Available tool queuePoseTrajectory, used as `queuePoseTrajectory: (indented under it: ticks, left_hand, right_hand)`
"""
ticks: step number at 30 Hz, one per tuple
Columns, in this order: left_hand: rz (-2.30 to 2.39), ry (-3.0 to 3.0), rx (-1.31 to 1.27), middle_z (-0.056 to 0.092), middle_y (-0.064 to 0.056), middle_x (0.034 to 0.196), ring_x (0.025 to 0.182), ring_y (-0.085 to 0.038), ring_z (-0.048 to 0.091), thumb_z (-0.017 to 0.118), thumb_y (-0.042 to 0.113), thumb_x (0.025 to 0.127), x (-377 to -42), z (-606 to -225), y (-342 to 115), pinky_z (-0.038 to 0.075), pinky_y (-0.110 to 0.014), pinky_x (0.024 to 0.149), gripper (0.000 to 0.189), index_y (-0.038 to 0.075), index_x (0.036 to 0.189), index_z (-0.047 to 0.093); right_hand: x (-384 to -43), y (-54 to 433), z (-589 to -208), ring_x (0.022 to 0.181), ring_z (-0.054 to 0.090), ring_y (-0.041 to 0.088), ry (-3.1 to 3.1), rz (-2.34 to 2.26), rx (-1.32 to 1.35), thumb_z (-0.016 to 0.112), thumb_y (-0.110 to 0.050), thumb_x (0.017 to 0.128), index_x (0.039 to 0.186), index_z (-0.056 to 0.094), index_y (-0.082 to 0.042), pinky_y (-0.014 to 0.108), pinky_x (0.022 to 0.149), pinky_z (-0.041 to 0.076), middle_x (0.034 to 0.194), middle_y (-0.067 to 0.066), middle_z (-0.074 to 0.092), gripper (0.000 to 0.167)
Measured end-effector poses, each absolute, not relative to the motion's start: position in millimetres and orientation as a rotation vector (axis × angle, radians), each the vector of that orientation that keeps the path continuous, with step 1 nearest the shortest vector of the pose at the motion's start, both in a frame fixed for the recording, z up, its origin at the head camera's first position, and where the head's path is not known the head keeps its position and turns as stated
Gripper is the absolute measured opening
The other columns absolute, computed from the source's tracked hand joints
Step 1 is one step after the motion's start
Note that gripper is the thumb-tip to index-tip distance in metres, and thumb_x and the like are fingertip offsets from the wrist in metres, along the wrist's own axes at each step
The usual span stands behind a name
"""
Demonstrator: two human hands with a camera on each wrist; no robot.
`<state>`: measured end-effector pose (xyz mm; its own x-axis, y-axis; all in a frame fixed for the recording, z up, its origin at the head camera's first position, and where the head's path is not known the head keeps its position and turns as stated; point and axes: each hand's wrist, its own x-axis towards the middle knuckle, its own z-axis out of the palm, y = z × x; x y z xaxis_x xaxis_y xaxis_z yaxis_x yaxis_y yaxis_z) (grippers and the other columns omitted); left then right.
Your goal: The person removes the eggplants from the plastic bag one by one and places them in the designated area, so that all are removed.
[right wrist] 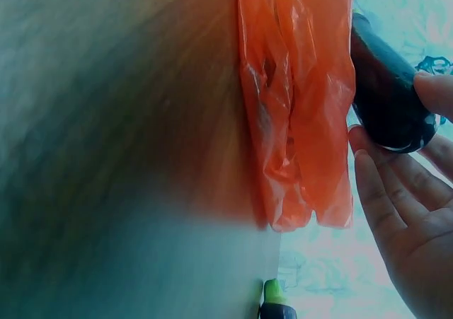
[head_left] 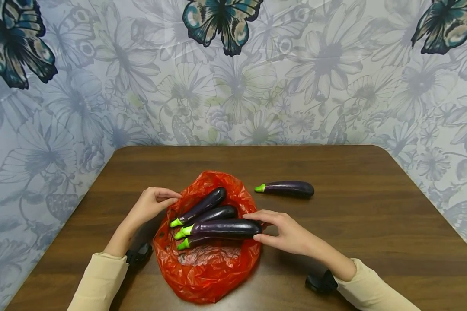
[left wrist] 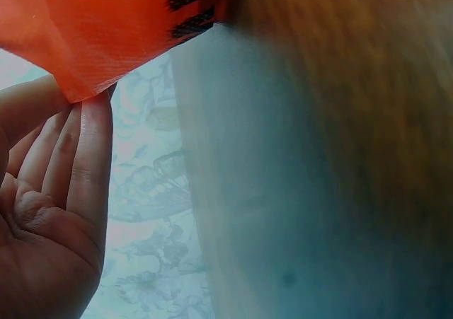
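Observation:
A red plastic bag (head_left: 202,276) lies opened out on the table with several dark purple eggplants in it. My left hand (head_left: 149,205) pinches the bag's rim on the left; the left wrist view shows the red plastic (left wrist: 92,43) between thumb and fingers. At the bag's right side my right hand (head_left: 286,231) grips the blunt end of the topmost eggplant (head_left: 225,228), whose green stem points left. In the right wrist view, thumb and fingers lie around that eggplant's rounded end (right wrist: 393,93). Other eggplants (head_left: 204,205) lie beside and beneath it, partly hidden.
One separate eggplant (head_left: 289,188) lies on the brown wooden table (head_left: 354,207), behind my right hand and to the right of the bag. A floral cloth with butterflies (head_left: 257,95) hangs behind the table's far edge. Each wrist wears a black camera.

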<state>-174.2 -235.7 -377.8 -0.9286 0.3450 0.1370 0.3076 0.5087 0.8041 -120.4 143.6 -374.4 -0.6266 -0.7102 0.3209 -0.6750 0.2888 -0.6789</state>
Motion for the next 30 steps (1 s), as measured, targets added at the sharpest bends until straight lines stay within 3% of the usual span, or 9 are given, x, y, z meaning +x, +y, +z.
queuePoseTrajectory:
  ticks: [7, 15, 30]
  left_hand:
    - [1.452, 2.657, 0.601, 0.067, -0.020, 0.095, 0.083, -0.029, 0.067, 0.061, -0.006, 0.087, -165.2, -366.8, -230.1, 0.054, -0.030, 0.068, 0.015, -0.010, 0.100, 0.068]
    - [1.427, 2.674, 0.593, 0.066, -0.022, 0.096, 0.084, -0.032, 0.066, 0.060, -0.006, 0.088, -161.7, -355.6, -225.8, 0.054, -0.033, 0.070, 0.015, -0.011, 0.100, 0.068]
    - [1.429, 2.678, 0.609, 0.066, -0.021, 0.096, 0.084, -0.032, 0.066, 0.060, -0.007, 0.087, -163.4, -359.1, -226.7, 0.054, -0.034, 0.069, 0.015, -0.011, 0.100, 0.068]
  right_hand:
    - [-119.7, 155.7, -376.1, 0.099, 0.056, 0.014, 2.472, -1.353, -1.320, 0.068, -0.017, 0.088, 0.130, 0.056, -0.010, 0.032, 0.080, 0.050, 0.121, 0.003, 0.057, 0.045]
    - [-120.8, 168.9, -377.8, 0.100, 0.057, 0.014, 2.523, -1.356, -1.288, 0.067, -0.017, 0.089, 0.132, 0.055, -0.015, 0.033, 0.082, 0.049, 0.122, -0.003, 0.056, 0.045]
    - [-120.9, 189.8, -377.0, 0.102, 0.057, 0.016, 2.562, -1.380, -1.279, 0.070, -0.007, 0.084, 0.132, 0.054, -0.010, 0.033, 0.084, 0.049, 0.124, 0.004, 0.057, 0.051]
